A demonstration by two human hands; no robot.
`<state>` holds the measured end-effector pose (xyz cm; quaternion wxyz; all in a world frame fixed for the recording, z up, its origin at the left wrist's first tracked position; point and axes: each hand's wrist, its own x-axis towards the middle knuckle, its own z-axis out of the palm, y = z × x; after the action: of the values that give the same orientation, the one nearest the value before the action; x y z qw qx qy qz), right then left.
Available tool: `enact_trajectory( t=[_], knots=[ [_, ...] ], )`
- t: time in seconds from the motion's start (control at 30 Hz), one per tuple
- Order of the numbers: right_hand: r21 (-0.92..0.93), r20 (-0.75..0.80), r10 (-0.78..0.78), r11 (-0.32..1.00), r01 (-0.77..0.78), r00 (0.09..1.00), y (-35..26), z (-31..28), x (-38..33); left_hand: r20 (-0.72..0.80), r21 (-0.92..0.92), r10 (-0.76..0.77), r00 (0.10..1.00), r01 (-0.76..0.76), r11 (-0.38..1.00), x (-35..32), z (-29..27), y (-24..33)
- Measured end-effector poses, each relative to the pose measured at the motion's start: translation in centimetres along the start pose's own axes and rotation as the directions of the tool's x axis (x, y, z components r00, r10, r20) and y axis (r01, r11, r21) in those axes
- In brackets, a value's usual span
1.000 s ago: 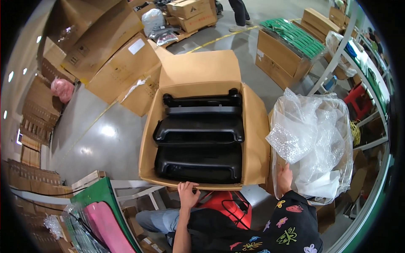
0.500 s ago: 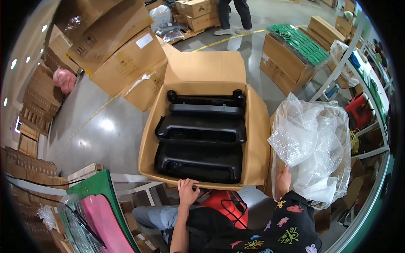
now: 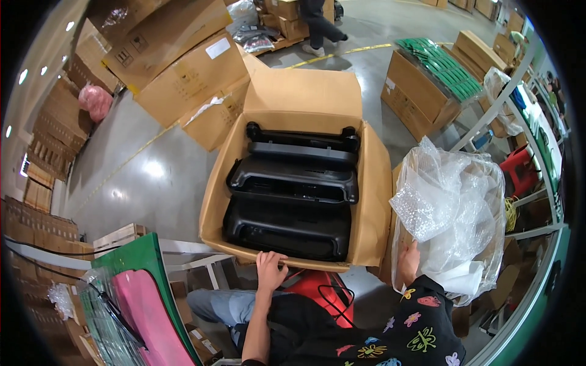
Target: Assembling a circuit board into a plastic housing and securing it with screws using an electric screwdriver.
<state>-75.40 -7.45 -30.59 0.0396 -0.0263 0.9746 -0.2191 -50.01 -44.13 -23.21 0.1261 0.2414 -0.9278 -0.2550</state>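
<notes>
Warehouse concrete floor (image 3: 152, 183), stacked cardboard boxes (image 3: 183, 67) around open carton (image 3: 372, 207)

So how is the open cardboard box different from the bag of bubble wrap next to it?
The cardboard box is brown, stiff and opaque, with flat walls; the bubble wrap is clear, soft and crumpled. The box holds stacked black plastic parts, while the wrap bulges up loosely, with nothing else visible inside it. The left hand grips the box's near rim; the right hand touches the wrap's lower edge. Both stand side by side.
</notes>
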Motion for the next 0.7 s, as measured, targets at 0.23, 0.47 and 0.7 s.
enact_trajectory(
  t=[0.23, 0.47, 0.7],
  knots=[
    [-0.034, 0.005, 0.009, 0.999, -0.008, 1.0, -0.13, 0.01, 0.06, -0.014, -0.005, 0.005, 1.0, -0.005, 1.0, -0.21, 0.08, -0.13],
    [-0.026, -0.025, -0.001, 1.0, 0.0, 1.0, 0.04, 0.18, 0.05, 0.0, 0.001, -0.005, 1.0, 0.005, 1.0, -0.21, -0.04, -0.1],
    [-0.02, 0.009, -0.019, 1.0, 0.019, 1.0, -0.24, -0.19, 0.08, -0.003, -0.012, -0.005, 1.0, 0.004, 1.0, -0.13, -0.1, -0.19]
  ],
)
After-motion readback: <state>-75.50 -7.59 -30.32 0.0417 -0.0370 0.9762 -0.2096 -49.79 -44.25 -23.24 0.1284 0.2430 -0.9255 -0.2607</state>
